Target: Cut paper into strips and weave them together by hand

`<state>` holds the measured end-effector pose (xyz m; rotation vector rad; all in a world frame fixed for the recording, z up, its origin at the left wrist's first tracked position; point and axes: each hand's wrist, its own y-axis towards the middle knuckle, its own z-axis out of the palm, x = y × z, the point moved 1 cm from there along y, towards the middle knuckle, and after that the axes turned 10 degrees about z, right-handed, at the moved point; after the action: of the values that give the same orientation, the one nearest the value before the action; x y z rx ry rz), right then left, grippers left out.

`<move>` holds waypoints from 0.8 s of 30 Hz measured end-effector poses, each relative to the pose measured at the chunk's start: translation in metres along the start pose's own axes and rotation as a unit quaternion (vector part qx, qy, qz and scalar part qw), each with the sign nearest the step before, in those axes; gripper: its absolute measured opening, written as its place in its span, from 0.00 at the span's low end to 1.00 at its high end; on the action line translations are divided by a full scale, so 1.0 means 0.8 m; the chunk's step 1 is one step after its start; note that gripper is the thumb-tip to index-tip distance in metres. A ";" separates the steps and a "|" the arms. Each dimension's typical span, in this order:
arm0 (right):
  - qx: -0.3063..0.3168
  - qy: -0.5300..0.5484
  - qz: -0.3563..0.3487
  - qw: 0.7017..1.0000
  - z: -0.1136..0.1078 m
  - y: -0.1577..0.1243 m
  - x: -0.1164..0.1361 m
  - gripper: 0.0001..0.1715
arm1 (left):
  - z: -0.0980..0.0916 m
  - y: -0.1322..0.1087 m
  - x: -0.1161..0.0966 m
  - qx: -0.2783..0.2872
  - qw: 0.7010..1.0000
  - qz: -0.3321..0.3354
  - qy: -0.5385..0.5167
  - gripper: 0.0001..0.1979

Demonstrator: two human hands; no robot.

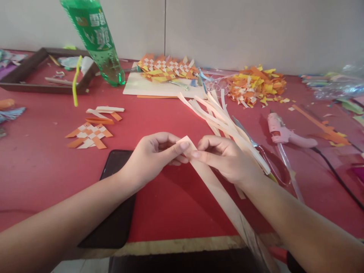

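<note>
A long cream paper strip (216,189) runs from between my hands down past the table's front edge. My left hand (159,151) pinches its upper end between thumb and fingers. Right beside it, my right hand (223,157) grips the same strip with thumb and bent fingers. Under my left forearm lies a black phone (116,223). A bundle of cream paper strips (224,117) lies just beyond my right hand, with scissors (273,163) partly hidden beneath it. To the left is a small woven orange and white paper piece (91,132), with several short folded strips (105,112) behind it.
A green bottle (98,41) stands by a dark frame (42,89). Woven paper pieces (167,66) rest on a white board (136,87). A heap of orange and yellow scraps (256,85) lies behind a pink glue gun (287,132), whose black cord trails right.
</note>
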<state>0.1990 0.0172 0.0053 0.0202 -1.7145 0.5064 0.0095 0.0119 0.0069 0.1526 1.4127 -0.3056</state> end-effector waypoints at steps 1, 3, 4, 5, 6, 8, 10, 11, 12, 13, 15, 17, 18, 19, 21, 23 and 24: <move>0.001 0.002 -0.001 1.000 0.000 0.000 0.000 0.16 | -0.001 0.000 0.000 -0.007 1.000 0.012 0.009 0.12; 0.008 0.015 -0.008 1.000 0.001 0.000 -0.001 0.15 | -0.001 0.000 0.000 -0.019 0.999 0.024 0.023 0.12; 0.013 0.023 -0.011 1.000 0.001 0.000 -0.001 0.13 | -0.002 0.000 0.000 -0.020 0.999 0.026 0.026 0.12; 0.018 0.032 -0.015 0.999 0.001 0.000 -0.001 0.12 | -0.002 0.000 0.000 -0.019 0.999 0.025 0.028 0.11; 0.024 0.042 -0.017 0.999 0.001 0.000 -0.002 0.10 | -0.001 -0.001 0.000 -0.013 0.999 0.022 0.030 0.11; 0.036 0.062 -0.015 0.997 0.000 0.001 -0.004 0.09 | -0.001 -0.002 0.001 0.002 0.999 0.020 0.034 0.11; 0.043 0.081 -0.013 0.996 -0.001 0.002 -0.008 0.10 | 0.000 -0.002 0.001 0.018 0.999 0.019 0.040 0.10; 0.045 0.089 -0.016 0.995 -0.001 0.002 -0.009 0.10 | 0.000 -0.003 0.001 0.024 0.999 0.019 0.042 0.09; 0.045 0.095 -0.021 0.994 -0.001 0.003 -0.011 0.09 | 0.001 -0.002 0.001 0.029 0.999 0.017 0.042 0.09; 0.044 0.099 -0.029 0.994 -0.001 0.003 -0.012 0.09 | 0.001 -0.002 0.001 0.034 0.998 0.014 0.042 0.08; 0.039 0.103 -0.049 0.993 -0.001 0.004 -0.012 0.07 | 0.002 -0.002 0.000 0.047 0.998 0.007 0.040 0.08; 0.032 0.102 -0.061 0.992 0.000 0.004 -0.011 0.05 | 0.003 -0.001 -0.001 0.058 0.998 0.003 0.038 0.07; 0.031 0.101 -0.063 0.992 0.000 0.004 -0.010 0.05 | 0.004 -0.001 -0.001 0.062 0.997 0.002 0.038 0.07; 0.031 0.099 -0.064 0.993 0.000 0.003 -0.009 0.04 | 0.004 -0.002 0.000 0.066 0.997 -0.001 0.036 0.07; 0.032 0.087 -0.064 0.994 0.001 0.003 -0.008 0.04 | 0.005 -0.002 0.001 0.077 0.997 -0.011 0.028 0.08; 0.033 0.070 -0.063 0.995 0.002 0.002 -0.006 0.05 | 0.005 -0.003 0.003 0.098 0.995 -0.022 0.019 0.09; 0.035 0.061 -0.059 0.996 0.003 0.002 -0.006 0.05 | 0.005 -0.003 0.004 0.110 0.993 -0.025 0.019 0.09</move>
<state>0.1973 0.0167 0.0002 0.1386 -1.5647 0.4703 0.0131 0.0077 0.0044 0.3058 1.4207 -0.5013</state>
